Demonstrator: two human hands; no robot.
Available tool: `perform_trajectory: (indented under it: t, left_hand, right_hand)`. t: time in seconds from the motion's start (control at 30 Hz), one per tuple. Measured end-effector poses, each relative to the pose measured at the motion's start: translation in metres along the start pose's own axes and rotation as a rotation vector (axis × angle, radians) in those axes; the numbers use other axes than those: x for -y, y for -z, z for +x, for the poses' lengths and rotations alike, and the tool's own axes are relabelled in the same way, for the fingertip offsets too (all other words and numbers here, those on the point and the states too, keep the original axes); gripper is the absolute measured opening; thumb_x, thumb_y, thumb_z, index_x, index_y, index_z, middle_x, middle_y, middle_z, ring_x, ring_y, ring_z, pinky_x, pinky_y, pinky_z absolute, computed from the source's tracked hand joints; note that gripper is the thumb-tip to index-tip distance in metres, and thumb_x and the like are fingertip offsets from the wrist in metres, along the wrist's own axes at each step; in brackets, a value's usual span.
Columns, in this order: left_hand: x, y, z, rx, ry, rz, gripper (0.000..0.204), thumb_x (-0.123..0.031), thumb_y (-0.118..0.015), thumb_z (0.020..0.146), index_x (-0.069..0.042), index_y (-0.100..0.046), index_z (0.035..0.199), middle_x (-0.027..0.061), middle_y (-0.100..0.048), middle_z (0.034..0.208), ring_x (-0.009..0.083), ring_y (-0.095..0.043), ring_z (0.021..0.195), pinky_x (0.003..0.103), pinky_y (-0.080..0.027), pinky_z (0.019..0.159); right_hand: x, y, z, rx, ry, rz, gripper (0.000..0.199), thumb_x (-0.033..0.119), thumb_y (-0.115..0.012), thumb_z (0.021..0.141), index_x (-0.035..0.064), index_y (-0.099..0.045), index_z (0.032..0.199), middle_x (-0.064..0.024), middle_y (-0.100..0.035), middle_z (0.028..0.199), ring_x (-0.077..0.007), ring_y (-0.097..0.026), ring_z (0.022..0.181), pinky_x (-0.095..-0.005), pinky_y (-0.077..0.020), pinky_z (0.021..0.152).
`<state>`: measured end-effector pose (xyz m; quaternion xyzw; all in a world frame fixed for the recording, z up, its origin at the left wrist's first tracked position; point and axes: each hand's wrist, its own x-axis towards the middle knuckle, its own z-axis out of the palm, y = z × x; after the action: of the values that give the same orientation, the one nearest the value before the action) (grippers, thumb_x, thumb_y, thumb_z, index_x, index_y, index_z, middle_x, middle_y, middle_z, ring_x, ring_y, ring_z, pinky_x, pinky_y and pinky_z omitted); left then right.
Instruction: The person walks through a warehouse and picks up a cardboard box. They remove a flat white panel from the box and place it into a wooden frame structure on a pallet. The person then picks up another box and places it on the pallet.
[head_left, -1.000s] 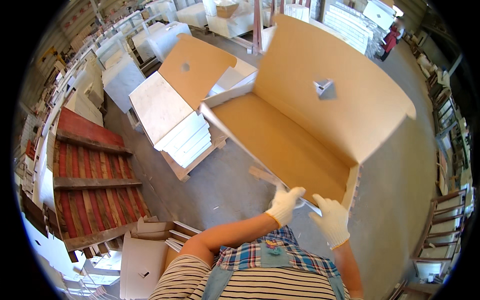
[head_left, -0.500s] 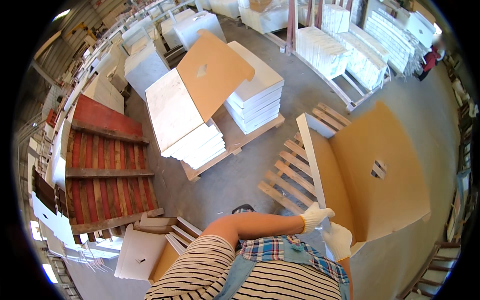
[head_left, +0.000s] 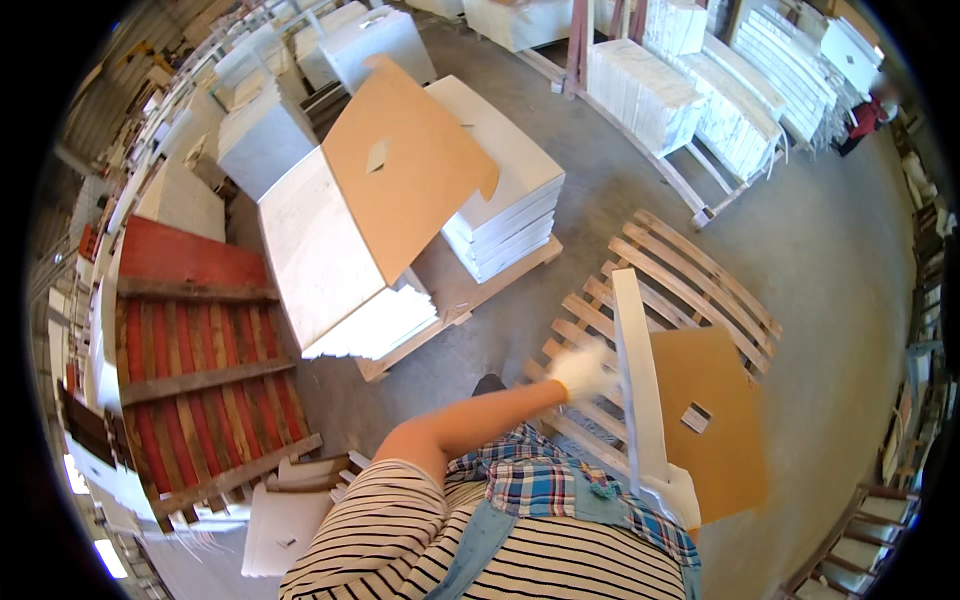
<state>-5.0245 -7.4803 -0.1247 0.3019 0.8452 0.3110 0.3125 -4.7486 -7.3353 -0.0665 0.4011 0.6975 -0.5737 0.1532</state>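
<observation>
A large flat cardboard box (head_left: 641,380), white outside and brown inside, stands tipped on edge to my right. Its brown flap (head_left: 720,390) with a square cut-out leans away to the right. My right hand (head_left: 676,494), in a white glove, grips the box at its near end; part of the fingers is hidden. Just left of the box's white side is my left hand (head_left: 583,373), also gloved, its fingers smeared by motion. Whether it touches the box I cannot tell. Behind and below the box lies a slatted wooden pallet (head_left: 690,265).
Ahead, a pallet (head_left: 465,310) carries stacked white boxes (head_left: 505,215), with an open brown lid (head_left: 400,165) over the left stack. A red-backed slatted wooden panel (head_left: 200,360) stands left. Stone slabs (head_left: 640,95) sit on racks behind. Another person (head_left: 868,120) is far right.
The box has swung from lying wide open to standing on edge, its flap now lower. My left hand has left the near corner and moved forward and left; my right hand stays on it.
</observation>
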Motion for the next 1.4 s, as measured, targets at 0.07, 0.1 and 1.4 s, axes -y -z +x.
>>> perform_trajectory:
  t: [0.07,0.1,1.4]
  left_hand:
    - [0.021,0.095,0.032,-0.439,-0.041,0.447,0.053,-0.028,-0.072,0.070,-0.002,-0.054,0.113,0.0201,-0.054,0.117,0.0365,-0.050,0.109,0.044,-0.043,0.084]
    - [0.046,0.122,0.055,-0.602,-0.124,0.489,0.055,-0.021,-0.071,0.069,-0.001,-0.053,0.117,0.0220,-0.047,0.125,0.0392,-0.043,0.117,0.046,-0.040,0.090]
    - [0.420,0.101,-0.190,0.272,0.012,0.241,0.030,-0.030,-0.058,0.084,-0.006,-0.073,0.091,0.0214,-0.070,0.095,0.0403,-0.066,0.086,0.045,-0.053,0.080]
  right_hand:
    - [0.026,-0.010,0.004,0.011,-0.109,0.166,0.035,0.013,-0.072,0.075,-0.0074,-0.068,0.104,-0.0098,-0.070,0.087,-0.0155,-0.064,0.079,-0.0294,-0.0504,0.073]
    - [0.046,-0.014,0.005,-0.010,-0.165,0.166,0.035,0.012,-0.072,0.076,-0.0075,-0.068,0.104,-0.0103,-0.070,0.089,-0.0159,-0.064,0.080,-0.0291,-0.0505,0.073]
    - [0.222,-0.087,0.111,0.167,-0.130,0.119,0.039,0.005,-0.073,0.080,-0.0058,-0.065,0.116,-0.0097,-0.070,0.108,-0.0171,-0.065,0.095,-0.0300,-0.0497,0.086]
